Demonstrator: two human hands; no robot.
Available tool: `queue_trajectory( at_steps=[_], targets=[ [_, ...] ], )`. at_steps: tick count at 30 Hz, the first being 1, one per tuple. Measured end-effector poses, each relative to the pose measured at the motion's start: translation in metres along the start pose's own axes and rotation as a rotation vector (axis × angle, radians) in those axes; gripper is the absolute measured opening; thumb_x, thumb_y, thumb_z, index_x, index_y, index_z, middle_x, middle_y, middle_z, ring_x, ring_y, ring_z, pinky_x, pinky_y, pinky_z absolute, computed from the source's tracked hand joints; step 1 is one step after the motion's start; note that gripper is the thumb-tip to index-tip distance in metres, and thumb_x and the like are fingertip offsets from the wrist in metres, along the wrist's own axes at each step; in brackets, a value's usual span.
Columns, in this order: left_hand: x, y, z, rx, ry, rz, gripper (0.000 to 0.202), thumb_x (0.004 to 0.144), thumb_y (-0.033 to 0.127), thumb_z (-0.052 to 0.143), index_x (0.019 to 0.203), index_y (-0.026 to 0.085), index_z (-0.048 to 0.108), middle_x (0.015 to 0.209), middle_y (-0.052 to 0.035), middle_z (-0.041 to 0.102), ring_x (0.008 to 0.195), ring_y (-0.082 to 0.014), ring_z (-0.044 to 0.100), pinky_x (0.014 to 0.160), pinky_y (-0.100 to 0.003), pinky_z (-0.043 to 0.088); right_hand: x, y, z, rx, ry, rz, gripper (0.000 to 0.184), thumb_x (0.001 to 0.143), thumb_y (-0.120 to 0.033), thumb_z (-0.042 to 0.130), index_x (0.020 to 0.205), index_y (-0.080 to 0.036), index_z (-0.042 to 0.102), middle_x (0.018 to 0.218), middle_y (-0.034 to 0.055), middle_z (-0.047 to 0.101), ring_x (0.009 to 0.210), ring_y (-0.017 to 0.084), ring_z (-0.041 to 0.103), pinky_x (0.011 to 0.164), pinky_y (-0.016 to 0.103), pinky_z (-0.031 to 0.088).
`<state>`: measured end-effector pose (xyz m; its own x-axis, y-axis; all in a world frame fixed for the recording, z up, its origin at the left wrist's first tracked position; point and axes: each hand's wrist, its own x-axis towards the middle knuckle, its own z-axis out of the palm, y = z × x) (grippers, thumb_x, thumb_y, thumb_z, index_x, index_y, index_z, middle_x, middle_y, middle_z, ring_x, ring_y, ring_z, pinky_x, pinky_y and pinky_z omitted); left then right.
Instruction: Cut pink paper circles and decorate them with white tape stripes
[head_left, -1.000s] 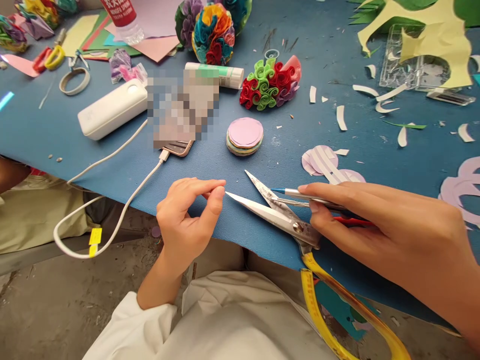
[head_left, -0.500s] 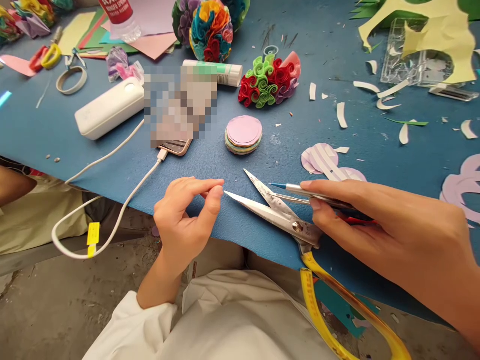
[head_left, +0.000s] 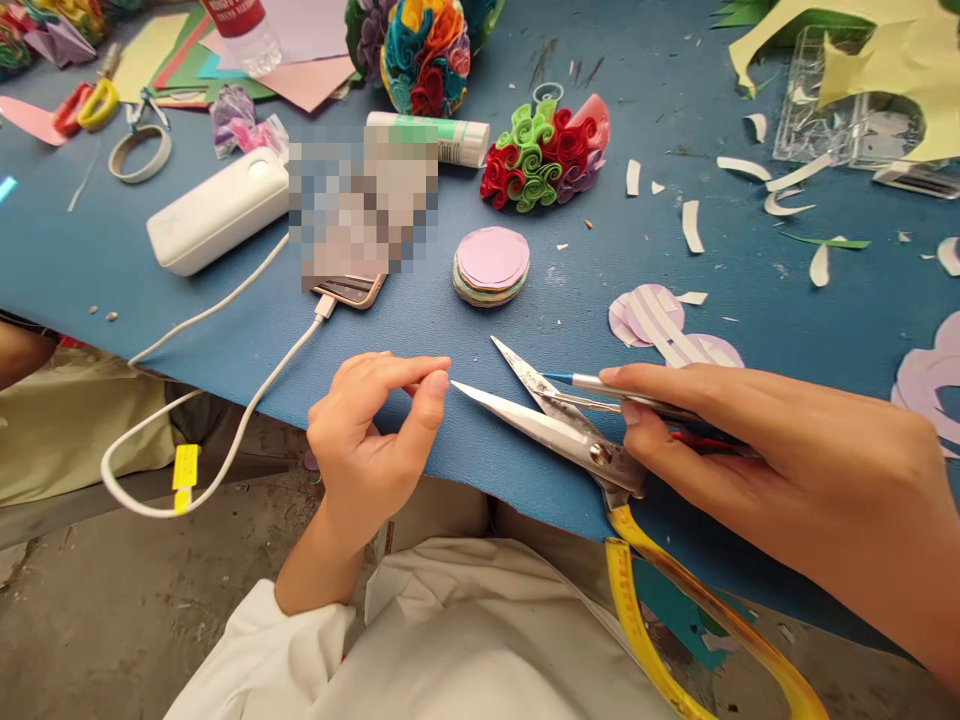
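My left hand (head_left: 375, 440) is held in a pinch at the table's front edge, thumb and index finger together. Whatever is between those fingertips, if anything, is too small to make out. Just right of them lie large scissors (head_left: 555, 430) with yellow handles, blades spread, the handles hanging past the edge. My right hand (head_left: 802, 470) is closed on a slim silver tool (head_left: 645, 388) with a blue tip and thin metal prongs, held over the scissors. Beyond the blades sits a stack of round paper discs (head_left: 493, 262), lilac on top.
A quilled paper flower piece (head_left: 545, 155), a glue stick (head_left: 450, 140), a partly blurred phone (head_left: 352, 285) and a white power bank (head_left: 217, 210) with a cable lie behind. Lilac paper cutouts (head_left: 652, 315) and white scraps (head_left: 691, 227) are scattered right. Another person's arm (head_left: 22, 352) is far left.
The view has shifted slightly, so the things on the table's right side appear a little further right. Both hands keep their poses.
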<state>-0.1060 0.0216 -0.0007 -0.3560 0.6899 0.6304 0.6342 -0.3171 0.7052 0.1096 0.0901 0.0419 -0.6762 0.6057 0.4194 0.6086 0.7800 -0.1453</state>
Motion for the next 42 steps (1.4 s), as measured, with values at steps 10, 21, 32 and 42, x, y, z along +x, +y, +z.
queue_trajectory(
  at_steps=[10, 21, 32, 42],
  targets=[
    [0.0000, -0.0009, 0.0005, -0.003, 0.003, 0.003, 0.013, 0.081, 0.013, 0.066, 0.086, 0.023, 0.072, 0.067, 0.0044, 0.069, 0.064, -0.0102, 0.063, 0.076, -0.029, 0.053, -0.0014, -0.0005, 0.0001, 0.015, -0.009, 0.051, 0.025, 0.091, -0.015, 0.045, 0.097, -0.023, 0.068, 0.073, -0.0036, 0.073, 0.057, 0.013, 0.068, 0.053, 0.022, 0.049],
    [-0.0008, -0.0010, 0.0013, 0.033, 0.006, 0.005, 0.009, 0.083, 0.019, 0.065, 0.084, 0.023, 0.072, 0.067, 0.0030, 0.069, 0.063, -0.0112, 0.064, 0.074, -0.029, 0.054, -0.0019, -0.0021, 0.0004, 0.001, -0.038, 0.078, 0.028, 0.091, -0.017, 0.043, 0.093, -0.028, 0.069, 0.063, -0.0055, 0.069, 0.050, 0.012, 0.064, 0.041, 0.023, 0.039],
    [-0.0012, -0.0024, 0.0012, 0.039, 0.009, 0.005, 0.009, 0.084, 0.020, 0.064, 0.085, 0.024, 0.072, 0.068, 0.0026, 0.069, 0.063, -0.0118, 0.064, 0.074, -0.030, 0.054, -0.0012, -0.0018, -0.0009, 0.014, -0.024, 0.069, 0.027, 0.090, -0.015, 0.044, 0.093, -0.023, 0.070, 0.067, -0.0034, 0.071, 0.054, 0.013, 0.066, 0.056, 0.022, 0.051],
    [-0.0015, -0.0017, 0.0007, 0.052, 0.004, 0.002, 0.009, 0.084, 0.021, 0.064, 0.084, 0.023, 0.072, 0.068, 0.0024, 0.069, 0.064, -0.0119, 0.064, 0.074, -0.030, 0.054, 0.0005, -0.0004, 0.0010, 0.026, -0.019, 0.034, 0.025, 0.093, -0.016, 0.043, 0.097, -0.024, 0.067, 0.069, -0.0051, 0.072, 0.053, 0.011, 0.065, 0.054, 0.020, 0.049]
  ],
)
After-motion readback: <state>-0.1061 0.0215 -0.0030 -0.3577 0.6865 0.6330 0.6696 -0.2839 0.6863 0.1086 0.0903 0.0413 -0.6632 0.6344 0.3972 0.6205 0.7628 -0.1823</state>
